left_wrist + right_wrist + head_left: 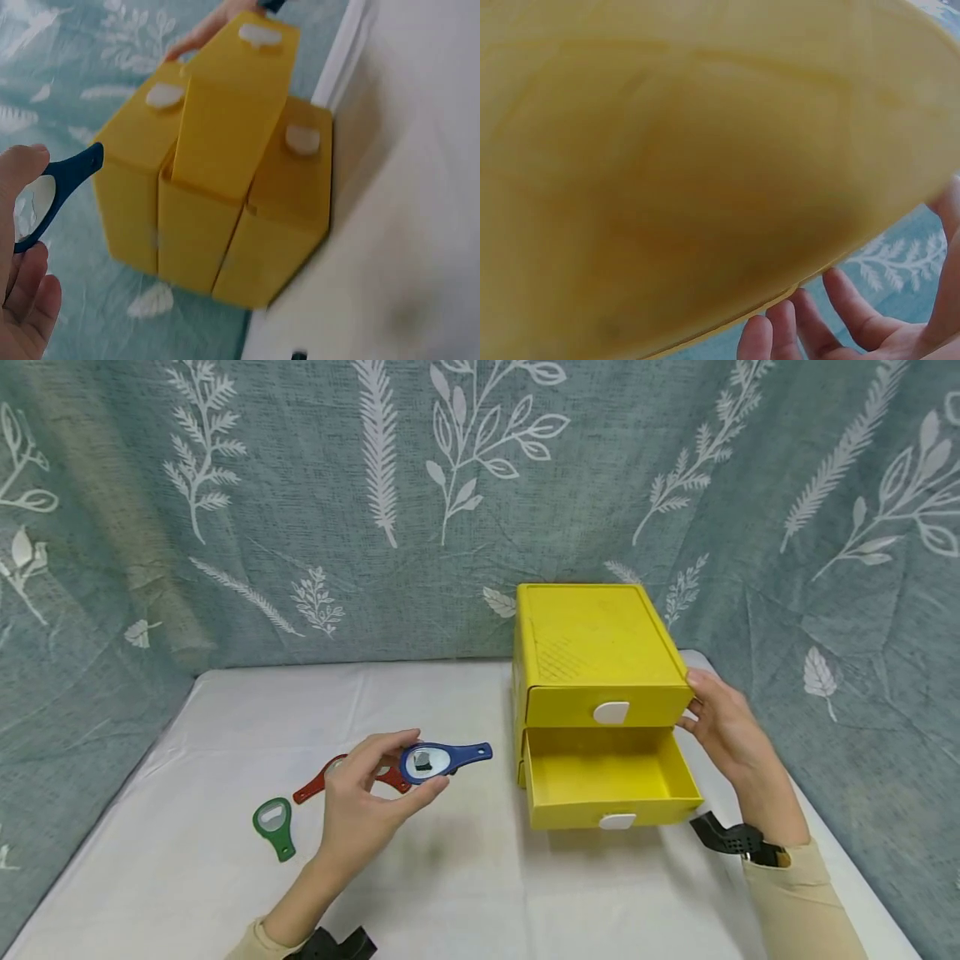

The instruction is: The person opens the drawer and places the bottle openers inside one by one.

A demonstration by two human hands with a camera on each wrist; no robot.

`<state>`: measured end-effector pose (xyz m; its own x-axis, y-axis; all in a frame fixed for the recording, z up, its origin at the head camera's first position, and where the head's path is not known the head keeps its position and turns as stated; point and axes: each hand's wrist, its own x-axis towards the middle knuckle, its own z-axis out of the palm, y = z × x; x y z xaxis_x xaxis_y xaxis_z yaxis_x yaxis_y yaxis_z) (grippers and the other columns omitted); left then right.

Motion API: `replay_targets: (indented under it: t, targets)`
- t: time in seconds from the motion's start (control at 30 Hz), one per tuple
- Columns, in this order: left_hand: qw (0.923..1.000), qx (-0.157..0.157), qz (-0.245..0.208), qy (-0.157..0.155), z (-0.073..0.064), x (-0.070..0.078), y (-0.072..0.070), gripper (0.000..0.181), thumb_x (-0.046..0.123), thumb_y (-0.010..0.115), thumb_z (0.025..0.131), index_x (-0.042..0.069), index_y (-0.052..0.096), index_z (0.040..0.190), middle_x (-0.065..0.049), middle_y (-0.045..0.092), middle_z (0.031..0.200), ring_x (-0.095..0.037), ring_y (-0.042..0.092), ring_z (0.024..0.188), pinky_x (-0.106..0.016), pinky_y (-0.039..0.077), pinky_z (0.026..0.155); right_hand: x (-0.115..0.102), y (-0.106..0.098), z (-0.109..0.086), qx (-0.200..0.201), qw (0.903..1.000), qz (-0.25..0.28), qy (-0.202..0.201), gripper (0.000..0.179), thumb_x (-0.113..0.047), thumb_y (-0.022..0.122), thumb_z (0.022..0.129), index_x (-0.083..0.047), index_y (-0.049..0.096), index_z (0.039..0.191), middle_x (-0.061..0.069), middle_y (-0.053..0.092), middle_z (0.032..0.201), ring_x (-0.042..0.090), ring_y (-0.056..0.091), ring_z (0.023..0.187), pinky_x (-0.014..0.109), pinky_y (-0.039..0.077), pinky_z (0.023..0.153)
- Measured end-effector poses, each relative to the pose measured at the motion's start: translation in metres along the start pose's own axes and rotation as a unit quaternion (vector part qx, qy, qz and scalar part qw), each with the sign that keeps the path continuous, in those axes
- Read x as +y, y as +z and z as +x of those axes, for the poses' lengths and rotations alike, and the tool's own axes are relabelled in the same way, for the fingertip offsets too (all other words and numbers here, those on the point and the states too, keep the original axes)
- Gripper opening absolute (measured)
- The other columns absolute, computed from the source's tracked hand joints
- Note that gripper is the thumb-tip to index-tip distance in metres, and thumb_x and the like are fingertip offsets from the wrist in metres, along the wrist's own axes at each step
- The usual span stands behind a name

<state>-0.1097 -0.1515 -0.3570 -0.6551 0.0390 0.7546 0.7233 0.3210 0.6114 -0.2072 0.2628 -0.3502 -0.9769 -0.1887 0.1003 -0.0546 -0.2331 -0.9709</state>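
Note:
My left hand [369,797] pinches a blue bottle opener [467,753] by its oval end, thumb below and fingers above, its holed handle pointing right. In the left wrist view the same blue opener [75,171] is held up before the drawers. A yellow drawer cabinet [600,627] stands to the right, its middle drawer [611,777] pulled out and bare inside. My right hand [723,727] touches the cabinet's right side with extended fingers. In the right wrist view, fingertips [780,315] meet the edge of the yellow plastic.
A green bottle opener [281,842] lies on the white cloth [465,893] at left. Red bottle-opener parts [309,791] show partly behind my left hand. The top drawer [562,706] is closed. A patterned green curtain [300,510] hangs behind the table.

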Motion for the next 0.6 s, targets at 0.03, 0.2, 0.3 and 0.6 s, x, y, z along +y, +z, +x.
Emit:
replay_targets:
  t: [0.03,0.2,0.3,0.6]
  targets:
    - [1.0,0.0,0.007,0.002,0.0,-0.001,0.005,0.057,-0.011,0.088,0.057,-0.007,0.067,0.11,-0.016,0.068,0.098,-0.019,0.06,0.079,-0.017,0.048,0.068,0.0,0.0,0.0,0.0,1.0,-0.001,0.0,0.023,-0.025,0.05,0.104,-0.015,0.068,0.116,-0.001,0.064,0.109,0.017,0.055,0.1,0.034,0.046,0.082]
    - [0.9999,-0.012,0.008,0.006,0.0,-0.014,0.03,0.058,0.006,0.093,0.061,0.005,0.069,0.114,-0.005,0.069,0.1,-0.018,0.061,0.078,-0.022,0.05,0.069,0.001,0.001,0.001,-0.001,1.0,-0.003,-0.003,0.023,-0.025,0.05,0.105,-0.015,0.068,0.116,-0.001,0.064,0.109,0.018,0.054,0.1,0.035,0.045,0.082]
    - [0.9998,-0.019,-0.006,0.001,0.001,-0.015,0.044,0.056,0.013,0.092,0.065,0.009,0.069,0.116,-0.001,0.069,0.101,-0.017,0.06,0.079,-0.024,0.051,0.069,0.002,0.001,0.001,0.0,0.9999,-0.009,-0.005,0.022,-0.025,0.05,0.105,-0.015,0.067,0.115,-0.002,0.064,0.109,0.018,0.054,0.1,0.035,0.045,0.082]
    - [0.999,-0.011,-0.035,0.025,0.007,-0.014,0.078,0.053,0.015,0.091,0.067,0.008,0.069,0.114,-0.003,0.069,0.103,-0.017,0.058,0.081,-0.029,0.048,0.068,0.002,0.0,0.002,0.001,0.9999,-0.01,-0.006,0.022,-0.024,0.05,0.104,-0.015,0.067,0.115,-0.001,0.064,0.109,0.018,0.054,0.101,0.034,0.046,0.083]
